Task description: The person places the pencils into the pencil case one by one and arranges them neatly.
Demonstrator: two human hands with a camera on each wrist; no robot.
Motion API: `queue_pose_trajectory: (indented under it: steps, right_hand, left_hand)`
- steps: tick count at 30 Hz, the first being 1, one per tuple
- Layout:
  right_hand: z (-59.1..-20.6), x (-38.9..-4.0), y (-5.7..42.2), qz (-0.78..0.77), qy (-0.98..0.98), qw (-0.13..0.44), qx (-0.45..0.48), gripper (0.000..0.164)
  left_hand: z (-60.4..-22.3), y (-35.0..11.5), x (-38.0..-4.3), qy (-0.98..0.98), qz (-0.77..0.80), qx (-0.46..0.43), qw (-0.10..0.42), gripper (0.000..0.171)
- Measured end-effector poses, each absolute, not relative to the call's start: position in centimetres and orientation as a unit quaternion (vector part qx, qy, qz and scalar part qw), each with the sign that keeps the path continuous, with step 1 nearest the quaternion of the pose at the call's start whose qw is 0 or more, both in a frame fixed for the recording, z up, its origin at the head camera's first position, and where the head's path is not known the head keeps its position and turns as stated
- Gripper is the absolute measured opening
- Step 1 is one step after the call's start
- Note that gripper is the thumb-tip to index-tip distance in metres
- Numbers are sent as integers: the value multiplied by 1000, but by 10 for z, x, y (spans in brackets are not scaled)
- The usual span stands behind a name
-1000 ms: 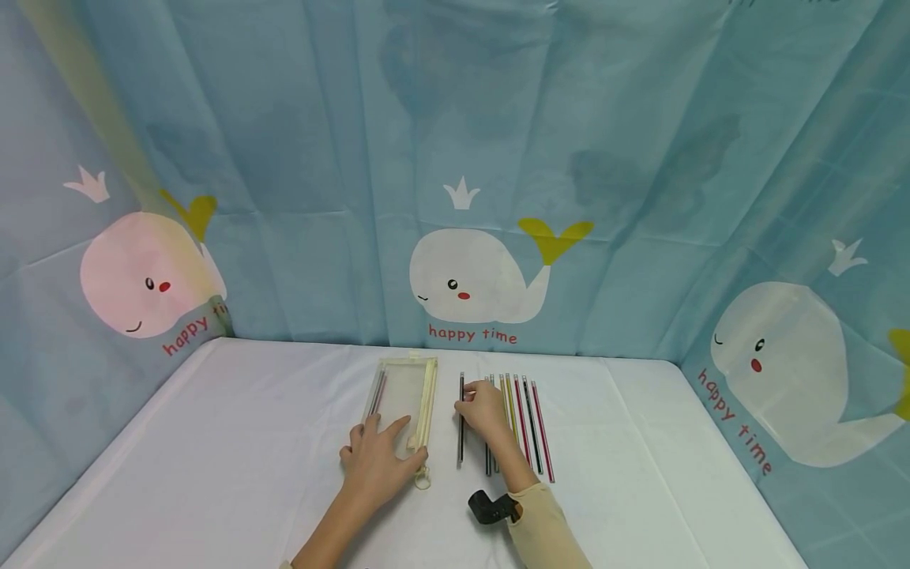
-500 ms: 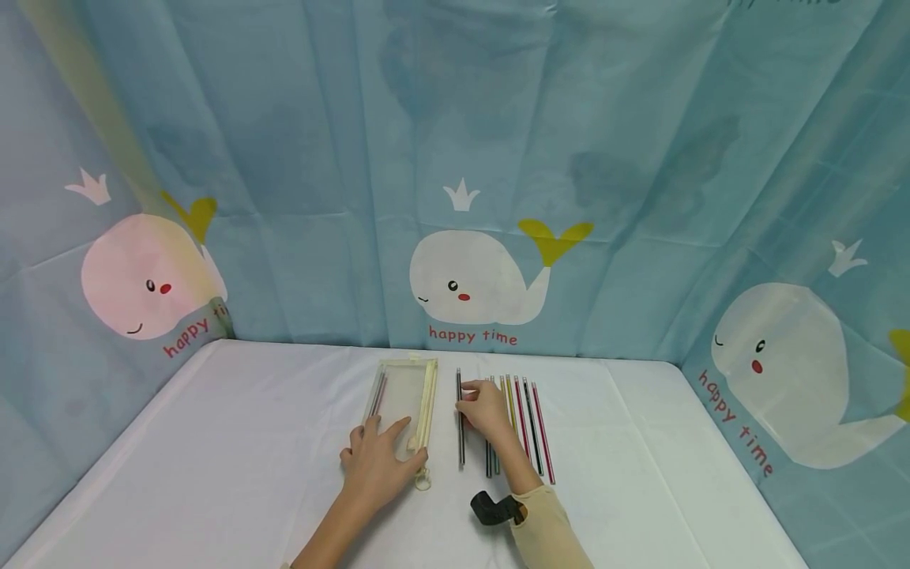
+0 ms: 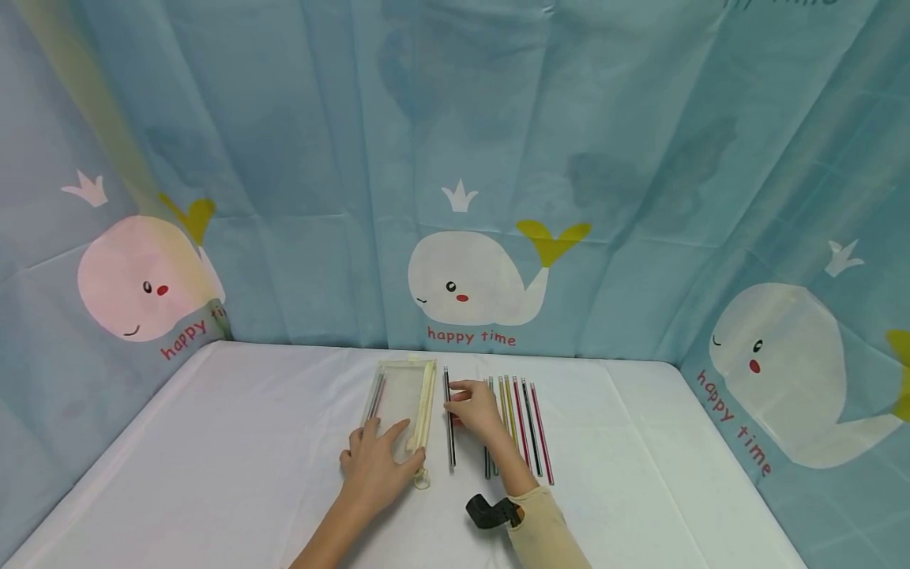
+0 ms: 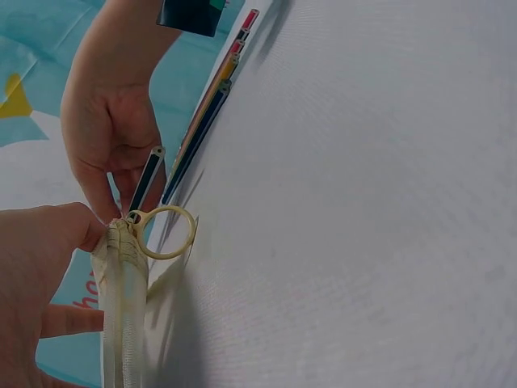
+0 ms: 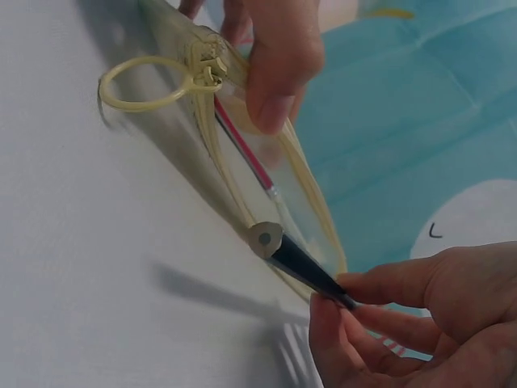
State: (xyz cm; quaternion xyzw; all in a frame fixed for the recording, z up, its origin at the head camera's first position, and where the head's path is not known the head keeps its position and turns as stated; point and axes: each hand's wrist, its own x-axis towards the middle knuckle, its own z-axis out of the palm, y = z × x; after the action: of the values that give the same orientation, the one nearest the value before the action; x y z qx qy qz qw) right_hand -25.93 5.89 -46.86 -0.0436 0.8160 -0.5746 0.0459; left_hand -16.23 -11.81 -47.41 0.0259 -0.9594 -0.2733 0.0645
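A pale yellow, see-through zip pencil case (image 3: 426,403) lies on the white table, a few pencils (image 3: 376,395) inside along its left side. My left hand (image 3: 378,465) grips the case's near part, thumb at the zip edge and the other fingers spread toward its left side. In the right wrist view the case's mouth gapes beneath that thumb. Just right of the case, my right hand (image 3: 478,409) pinches a black pencil (image 5: 303,263) between thumb and fingers. The pencil's flat, unsharpened end faces the wrist camera, near the case's open edge.
To the right of my right hand lies a row of several pencils (image 3: 527,423), red, black, yellow and dark. A yellow ring (image 4: 192,234) hangs from the case's zip end. A black wrist camera (image 3: 489,512) juts from the right sleeve. A blue whale-print curtain (image 3: 341,237) stands behind the table.
My right hand has moved left with the black pencil, bringing it nearer the case. The pencil now tilts slightly, its far end leaning left. My left hand stays on the case.
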Motion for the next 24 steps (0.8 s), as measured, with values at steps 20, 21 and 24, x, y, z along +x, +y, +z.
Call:
queue_pose_trajectory:
  steps: [20,21,24]
  right_hand:
    - [-472,-260,45,-580,811,51,-57,34]
    - [-472,-260,45,-581,811,51,-56,34]
    - [-473,-260,45,-581,810,49,-57,33]
  left_hand:
    - [-473,-118,-163,-960,-273,22,61,58]
    - [-474,-118,-163,-960,-273,21,61,58]
    - [-474,-118,-162,-960,-274,20,59,59]
